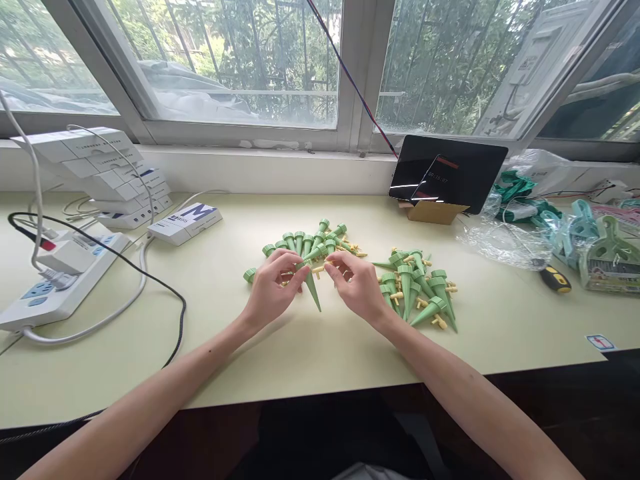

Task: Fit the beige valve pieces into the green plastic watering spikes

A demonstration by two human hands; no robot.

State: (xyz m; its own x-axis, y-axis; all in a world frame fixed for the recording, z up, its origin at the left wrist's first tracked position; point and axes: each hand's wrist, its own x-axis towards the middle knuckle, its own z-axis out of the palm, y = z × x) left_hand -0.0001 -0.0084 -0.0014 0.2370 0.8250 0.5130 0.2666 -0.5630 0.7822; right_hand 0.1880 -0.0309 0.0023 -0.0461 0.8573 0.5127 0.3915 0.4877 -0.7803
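Note:
My left hand (273,288) pinches the top of a green cone-shaped spike (313,288) that points down toward the table edge. My right hand (356,285) is closed in a pinch on a small yellow part (320,269) at the spike's top. Behind my hands lies a pile of green spikes with yellow fittings (313,244). A second pile of the same spikes (417,288) lies just right of my right hand. All of it rests on a pale yellow-green table (310,347).
A white power strip (60,277) with cables sits at the left, with stacked white boxes (103,170) behind and a flat box (185,222) nearby. A dark tablet (447,173) leans on a cardboard box. Plastic bags, teal clips and a screwdriver (555,279) lie at the right.

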